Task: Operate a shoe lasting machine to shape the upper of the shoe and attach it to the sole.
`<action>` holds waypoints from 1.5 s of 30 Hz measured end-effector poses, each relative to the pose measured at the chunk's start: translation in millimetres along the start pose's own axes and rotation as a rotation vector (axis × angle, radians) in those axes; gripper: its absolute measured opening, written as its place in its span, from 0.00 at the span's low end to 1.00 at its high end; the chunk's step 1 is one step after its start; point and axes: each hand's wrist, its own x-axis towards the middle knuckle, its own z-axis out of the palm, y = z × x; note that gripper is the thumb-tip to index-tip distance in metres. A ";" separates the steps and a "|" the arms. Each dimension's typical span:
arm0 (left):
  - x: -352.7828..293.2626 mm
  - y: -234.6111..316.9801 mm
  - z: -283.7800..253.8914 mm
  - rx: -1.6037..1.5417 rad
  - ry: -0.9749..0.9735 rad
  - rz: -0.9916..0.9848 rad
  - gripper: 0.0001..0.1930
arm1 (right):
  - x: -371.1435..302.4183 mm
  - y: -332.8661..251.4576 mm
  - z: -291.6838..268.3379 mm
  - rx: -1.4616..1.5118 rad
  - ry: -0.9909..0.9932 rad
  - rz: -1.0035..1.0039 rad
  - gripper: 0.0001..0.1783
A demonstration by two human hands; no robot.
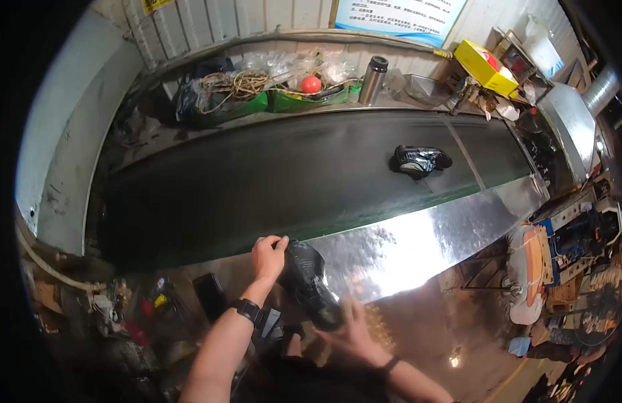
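Note:
A black shoe (304,272) is held slanting over the near edge of the shiny metal ledge, its far end by my left hand. My left hand (267,257) is closed at that end, with its fingertips against the shoe's edge. Beside the shoe's near end is my right hand (357,334), its fingers spread and blurred by motion. I cannot tell whether the right hand touches the shoe. Another black shoe (420,160), with shiny patches, lies on its side on the dark conveyor belt (257,174), well ahead and to the right.
The metal ledge (391,252) runs along the belt's near side. Behind the belt stand green bins (307,102) with cord and plastic, a steel flask (373,80) and a yellow box (485,67). A rack with shoe parts (529,269) is at the right.

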 end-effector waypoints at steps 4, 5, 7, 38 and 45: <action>-24.3 -6.1 -5.1 -0.023 0.066 -0.034 0.15 | -5.9 3.0 -5.1 0.377 -0.142 0.375 0.67; -31.8 -9.7 -5.3 -0.081 0.012 -0.102 0.14 | -13.9 9.6 -6.7 0.390 -0.204 0.337 0.67; -50.9 -14.0 -5.5 -0.081 -0.024 -0.145 0.15 | -28.1 14.2 -23.8 0.495 -0.311 0.363 0.60; -326.6 -33.5 -246.9 -0.320 1.002 -0.338 0.21 | 86.3 -217.4 -22.2 1.285 -1.050 0.492 0.31; -559.2 -107.0 -370.1 -0.411 1.506 -0.524 0.18 | -23.8 -421.0 18.3 1.248 -1.201 0.186 0.12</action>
